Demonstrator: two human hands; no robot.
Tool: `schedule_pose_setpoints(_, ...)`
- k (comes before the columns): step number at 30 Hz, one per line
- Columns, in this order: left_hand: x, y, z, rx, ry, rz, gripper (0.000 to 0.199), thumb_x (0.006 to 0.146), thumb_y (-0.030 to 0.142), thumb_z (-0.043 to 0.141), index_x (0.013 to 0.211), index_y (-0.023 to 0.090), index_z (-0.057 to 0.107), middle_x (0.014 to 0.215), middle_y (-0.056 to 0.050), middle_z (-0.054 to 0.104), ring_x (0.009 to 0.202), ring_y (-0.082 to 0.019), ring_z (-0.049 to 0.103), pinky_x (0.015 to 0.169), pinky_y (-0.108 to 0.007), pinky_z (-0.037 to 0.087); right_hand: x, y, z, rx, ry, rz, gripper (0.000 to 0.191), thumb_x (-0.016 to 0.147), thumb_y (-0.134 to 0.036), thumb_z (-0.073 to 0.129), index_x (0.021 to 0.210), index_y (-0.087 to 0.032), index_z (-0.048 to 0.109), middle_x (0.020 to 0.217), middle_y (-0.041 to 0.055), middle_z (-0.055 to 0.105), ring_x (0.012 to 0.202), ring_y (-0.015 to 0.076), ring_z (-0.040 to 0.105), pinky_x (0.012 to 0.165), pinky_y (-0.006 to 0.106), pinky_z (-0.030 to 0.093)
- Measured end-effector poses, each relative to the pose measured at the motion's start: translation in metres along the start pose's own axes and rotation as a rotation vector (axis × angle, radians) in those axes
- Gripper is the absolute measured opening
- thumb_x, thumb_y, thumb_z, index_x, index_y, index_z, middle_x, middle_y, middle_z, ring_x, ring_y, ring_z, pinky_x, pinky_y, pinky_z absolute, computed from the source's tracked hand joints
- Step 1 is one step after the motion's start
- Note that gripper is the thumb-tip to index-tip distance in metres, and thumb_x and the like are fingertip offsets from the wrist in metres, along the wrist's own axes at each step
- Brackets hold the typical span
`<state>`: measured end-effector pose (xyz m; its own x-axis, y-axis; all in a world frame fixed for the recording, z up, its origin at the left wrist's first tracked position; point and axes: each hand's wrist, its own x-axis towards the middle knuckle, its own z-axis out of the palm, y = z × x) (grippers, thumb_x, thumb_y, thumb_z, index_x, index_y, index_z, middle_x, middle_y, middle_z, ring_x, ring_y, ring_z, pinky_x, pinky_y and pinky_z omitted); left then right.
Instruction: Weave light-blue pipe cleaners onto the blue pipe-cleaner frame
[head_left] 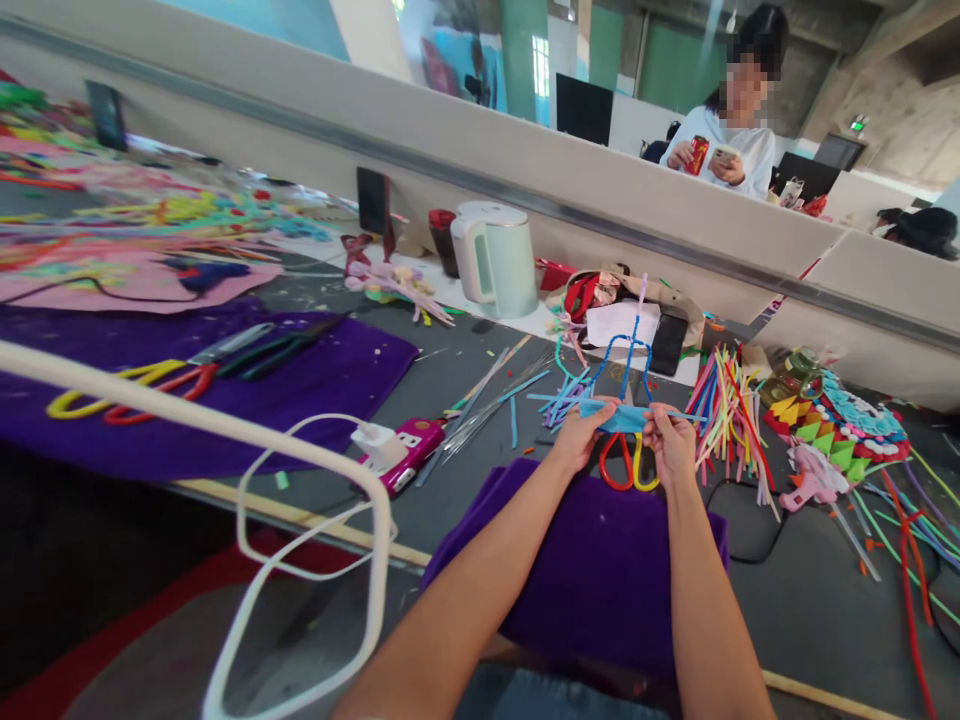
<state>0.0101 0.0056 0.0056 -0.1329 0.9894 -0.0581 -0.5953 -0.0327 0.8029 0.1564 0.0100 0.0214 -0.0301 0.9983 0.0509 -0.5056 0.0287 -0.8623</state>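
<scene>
A light blue strip-like piece (pixel 626 416) is stretched between my hands, over the edge of a purple cloth (pixel 592 570). My left hand (pixel 583 432) pinches its left end, and a thin blue stem sticks out past the fingers. At the other end, my right hand (pixel 670 432) has its fingers closed on the piece. Just below it show the red and yellow handles of scissors (pixel 617 462). Behind my hands stands a bent dark blue wire shape (pixel 636 345). Cut blue and purple stems (pixel 564 400) lie left of my left hand.
A bundle of coloured stems (pixel 731 415) and a pink glue gun (pixel 814 480) are at right. A kettle (pixel 510 262) stands behind. Left are a pink power strip (pixel 416 450), a white tube frame (pixel 315 455) and more scissors (pixel 169 385). A person (pixel 724 130) stands beyond the partition.
</scene>
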Motion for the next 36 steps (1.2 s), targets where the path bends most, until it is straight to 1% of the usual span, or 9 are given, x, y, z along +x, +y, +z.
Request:
schedule_pose_setpoints(3,-0.002,0.001,0.002,0.028,-0.022,0.014,0.030,0.056,0.029,0.083,0.076,0.011,0.070,0.073,-0.006,0.071,0.062,-0.015,0.063,0.064,-0.027,0.050,-0.003,-0.001,0.003,-0.044,-0.019,0.001,0.031,0.067,-0.038,0.074,0.086,-0.015,0.065,0.070,0.0013,0.067,0.049,0.0080,0.055,0.038,0.018,0.044)
schedule_pose_setpoints(5,-0.002,0.001,0.002,0.030,-0.052,0.009,0.032,0.056,0.028,0.083,0.081,0.012,0.070,0.074,-0.005,0.071,0.063,-0.015,0.063,0.065,-0.027,0.050,-0.003,-0.003,0.003,-0.063,0.012,-0.019,0.032,0.067,-0.039,0.074,0.084,-0.014,0.064,0.070,0.0019,0.067,0.048,0.0081,0.054,0.038,0.018,0.043)
schedule_pose_setpoints(10,0.002,0.004,-0.002,-0.028,-0.057,0.033,0.055,0.058,0.025,0.082,0.109,0.017,0.063,0.088,-0.005,0.071,0.073,-0.018,0.067,0.070,-0.030,0.052,0.005,-0.012,-0.015,0.013,0.228,-0.109,0.031,0.067,-0.040,0.073,0.081,-0.016,0.060,0.068,0.0001,0.067,0.046,0.0066,0.053,0.037,0.016,0.038)
schedule_pose_setpoints(14,0.006,0.005,-0.005,-0.063,-0.031,0.053,0.064,0.057,0.023,0.082,0.116,0.018,0.058,0.088,-0.005,0.071,0.078,-0.020,0.068,0.074,-0.031,0.053,0.013,-0.019,-0.034,0.054,0.339,-0.165,0.031,0.066,-0.040,0.072,0.078,-0.016,0.057,0.065,-0.0013,0.066,0.044,0.0061,0.051,0.038,0.016,0.035)
schedule_pose_setpoints(19,0.007,0.006,-0.008,-0.075,-0.003,0.089,0.068,0.057,0.024,0.082,0.119,0.019,0.056,0.091,-0.006,0.070,0.077,-0.019,0.068,0.071,-0.030,0.053,0.016,-0.021,-0.049,-0.020,0.433,-0.234,0.029,0.070,-0.042,0.067,0.077,-0.017,0.053,0.066,-0.0012,0.065,0.045,0.0063,0.050,0.040,0.017,0.036)
schedule_pose_setpoints(23,0.007,0.007,-0.008,-0.077,0.009,0.128,0.070,0.057,0.023,0.082,0.121,0.018,0.054,0.090,-0.006,0.070,0.080,-0.021,0.068,0.072,-0.031,0.053,0.017,-0.022,-0.052,-0.009,0.435,-0.248,0.029,0.071,-0.041,0.067,0.076,-0.016,0.053,0.064,-0.0016,0.064,0.044,0.0054,0.050,0.040,0.016,0.035)
schedule_pose_setpoints(26,0.005,0.007,-0.006,-0.065,-0.010,0.128,0.073,0.056,0.022,0.082,0.123,0.018,0.053,0.088,-0.005,0.070,0.080,-0.022,0.068,0.071,-0.032,0.053,0.017,-0.021,-0.051,0.038,0.418,-0.218,0.029,0.068,-0.039,0.069,0.076,-0.016,0.054,0.064,-0.0013,0.064,0.044,0.0056,0.049,0.038,0.016,0.034)
schedule_pose_setpoints(30,0.001,0.009,-0.003,-0.072,-0.087,0.082,0.074,0.057,0.019,0.082,0.125,0.019,0.052,0.087,-0.005,0.070,0.077,-0.021,0.068,0.071,-0.033,0.053,0.019,-0.016,-0.051,0.046,0.383,-0.134,0.027,0.066,-0.037,0.070,0.076,-0.016,0.055,0.064,-0.0017,0.064,0.044,0.0060,0.050,0.038,0.016,0.035)
schedule_pose_setpoints(36,-0.003,0.012,-0.001,-0.043,-0.188,0.031,0.062,0.057,0.018,0.081,0.115,0.017,0.059,0.085,-0.004,0.069,0.083,-0.022,0.067,0.071,-0.030,0.052,0.022,-0.008,-0.053,-0.021,0.342,-0.030,0.027,0.065,-0.038,0.070,0.076,-0.017,0.057,0.062,-0.0013,0.064,0.043,0.0070,0.051,0.038,0.018,0.037)
